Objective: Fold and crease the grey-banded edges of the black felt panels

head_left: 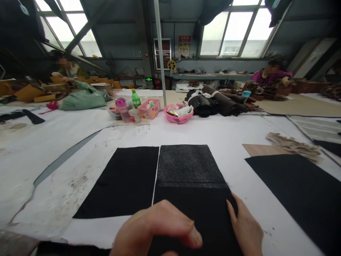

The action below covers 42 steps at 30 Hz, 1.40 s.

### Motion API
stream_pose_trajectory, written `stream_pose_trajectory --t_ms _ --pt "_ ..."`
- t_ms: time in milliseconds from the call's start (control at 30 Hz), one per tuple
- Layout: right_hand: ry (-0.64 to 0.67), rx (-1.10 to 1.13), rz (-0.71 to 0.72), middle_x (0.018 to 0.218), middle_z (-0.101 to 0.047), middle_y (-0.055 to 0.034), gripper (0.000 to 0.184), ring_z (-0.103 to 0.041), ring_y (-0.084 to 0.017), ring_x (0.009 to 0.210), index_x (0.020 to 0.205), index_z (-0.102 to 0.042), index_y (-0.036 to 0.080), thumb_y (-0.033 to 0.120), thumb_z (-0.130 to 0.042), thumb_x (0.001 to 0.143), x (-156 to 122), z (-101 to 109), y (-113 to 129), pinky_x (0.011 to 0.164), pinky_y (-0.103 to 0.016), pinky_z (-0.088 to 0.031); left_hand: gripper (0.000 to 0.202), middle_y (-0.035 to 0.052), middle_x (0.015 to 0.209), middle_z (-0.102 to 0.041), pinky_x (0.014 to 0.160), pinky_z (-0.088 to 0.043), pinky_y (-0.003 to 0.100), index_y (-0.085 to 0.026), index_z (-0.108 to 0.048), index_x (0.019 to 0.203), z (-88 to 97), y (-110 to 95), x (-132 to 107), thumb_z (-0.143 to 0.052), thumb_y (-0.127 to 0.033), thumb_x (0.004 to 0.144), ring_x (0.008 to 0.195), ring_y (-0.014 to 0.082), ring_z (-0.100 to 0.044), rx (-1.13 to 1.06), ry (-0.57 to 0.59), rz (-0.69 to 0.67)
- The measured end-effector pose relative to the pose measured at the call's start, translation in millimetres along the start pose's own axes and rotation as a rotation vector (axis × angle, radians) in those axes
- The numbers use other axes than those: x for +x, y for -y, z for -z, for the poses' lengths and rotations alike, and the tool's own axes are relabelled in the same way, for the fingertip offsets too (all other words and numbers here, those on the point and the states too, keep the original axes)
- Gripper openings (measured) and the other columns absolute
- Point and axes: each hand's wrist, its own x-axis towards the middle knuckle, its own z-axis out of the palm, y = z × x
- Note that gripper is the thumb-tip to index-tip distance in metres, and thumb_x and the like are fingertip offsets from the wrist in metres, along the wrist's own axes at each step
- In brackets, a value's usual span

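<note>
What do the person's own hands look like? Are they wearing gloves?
No gloves! The left hand and the right hand are both bare, with no rings on the parts that show. The left has a short nail in view. The wrists are cut off, so I can't see any sleeves.

Black cloth [192, 201] in right fingers [242, 207]

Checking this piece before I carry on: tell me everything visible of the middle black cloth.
The middle black cloth lies on the white table, a narrow gap from the left black cloth. Its far part looks dark grey, rough and speckled, crossed by a thin line; its near part is plain, matt black. The right hand seems to hold its right edge. The left hand hides some of the near part; contact there cannot be told. Its near end is out of view.
</note>
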Motion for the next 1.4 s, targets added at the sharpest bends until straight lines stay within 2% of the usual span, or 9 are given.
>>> stream_pose_trajectory --t_ms 133,333,567,733,833,933,1100,1200,1400 --pt "0.046 -0.017 -0.006 0.099 -0.072 -0.0085 0.051 -0.068 -0.026 0.067 0.13 -0.055 0.021 0.05 -0.027 0.099 -0.1 0.5 -1.9 0.055 -0.035 -0.05 0.036 0.0061 0.102 -0.066 0.08 -0.055 0.03 -0.021 -0.059 0.119 -50.3 15.7 -0.9 -0.047 -0.048 0.098 0.096 0.0172 -0.062 -0.121 0.041 -0.123" --pt "0.153 -0.048 -0.026 0.083 -0.071 -0.006 0.054 -0.065 -0.028 0.058 0.137 -0.047 0.026 0.056 -0.024 0.098 -3.2 9.1 -2.5 0.051 -0.036 -0.047 0.045 0.0069 0.103 -0.064 0.083 -0.05 0.039 -0.019 -0.06 0.113 -114.6 56.5 -63.6 -0.073 -0.045 0.079 0.097 0.0259 -0.058 0.275 0.065 -0.14" --pt "0.182 0.037 -0.034 0.059 -0.063 -0.0031 0.068 -0.061 -0.029 0.048 0.138 -0.047 0.025 0.068 -0.018 0.094 -23.7 15.0 -19.5 0.045 -0.034 -0.041 0.016 0.0052 0.093 -0.062 0.071 -0.044 0.035 -0.017 -0.06 0.096 -117.0 39.4 -74.3 -0.061 -0.031 0.089 0.084 0.0217 -0.055 0.247 0.051 -0.128" --pt "0.13 -0.055 -0.054 0.058 -0.062 -0.0028 0.068 -0.059 -0.027 0.045 0.14 -0.046 0.025 0.069 -0.018 0.096 -39.4 21.5 -30.0 0.044 -0.034 -0.039 0.047 0.0026 0.071 -0.056 0.064 -0.039 0.033 -0.016 -0.058 0.082 -121.6 33.5 -88.1 -0.025 -0.041 0.104 0.068 0.0177 -0.051 0.209 0.024 -0.297" --pt "-0.001 -0.107 0.027 0.078 -0.067 -0.0099 0.068 -0.065 -0.03 0.067 0.139 -0.048 0.02 0.064 -0.017 0.098 -38.5 31.6 -22.4 0.056 -0.039 -0.047 0.044 0.0023 0.071 -0.056 0.063 -0.04 0.032 -0.016 -0.059 0.08 -116.5 28.9 -88.6 -0.032 -0.042 0.103 0.067 0.0171 -0.052 0.16 0.017 -0.297" --pt "-0.106 -0.054 0.174 0.107 -0.064 -0.018 0.069 -0.062 -0.035 0.098 0.138 -0.048 0.013 0.063 -0.023 0.098 -44.0 40.4 -1.5 0.078 -0.046 -0.051 0.02 0.0048 0.09 -0.065 0.077 -0.048 0.037 -0.018 -0.064 0.096 -107.2 25.5 -78.8 -0.06 -0.037 0.093 0.089 0.0221 -0.06 0.176 0.017 -0.226" --pt "0.101 0.134 0.723 0.136 -0.053 -0.0091 0.059 -0.051 -0.029 0.124 0.142 -0.044 0.026 0.051 -0.056 0.091 -85.9 31.9 45.8 0.1 -0.046 -0.045 0.103 0.0143 0.139 -0.053 0.103 -0.043 0.052 -0.02 -0.043 0.143 -108.8 34.6 -63.7 -0.09 -0.05 0.056 0.13 0.0357 -0.046 0.357 0.241 -0.131" --pt "0.13 0.073 0.863 0.146 -0.045 -0.0068 0.078 -0.044 -0.031 0.133 0.146 -0.038 0.028 0.03 -0.071 0.076 -103.7 20.0 55.5 0.107 -0.05 -0.04 0.079 0.0106 0.145 -0.049 0.11 -0.038 0.049 -0.022 -0.038 0.146 -119.0 45.9 -67.1 -0.075 -0.044 0.08 0.135 0.0303 -0.042 0.431 0.231 -0.177" --pt "0.085 -0.093 0.677 0.156 -0.031 -0.0085 0.09 -0.032 -0.03 0.141 0.152 -0.025 0.029 -0.002 -0.049 0.072 -93.4 15.5 20.6 0.112 -0.055 -0.031 0.051 0.0063 0.145 -0.047 0.113 -0.03 0.047 -0.025 -0.039 0.146 -126.5 55.9 -76.1 -0.047 -0.014 0.097 0.136 0.0271 -0.04 0.583 0.149 -0.248"
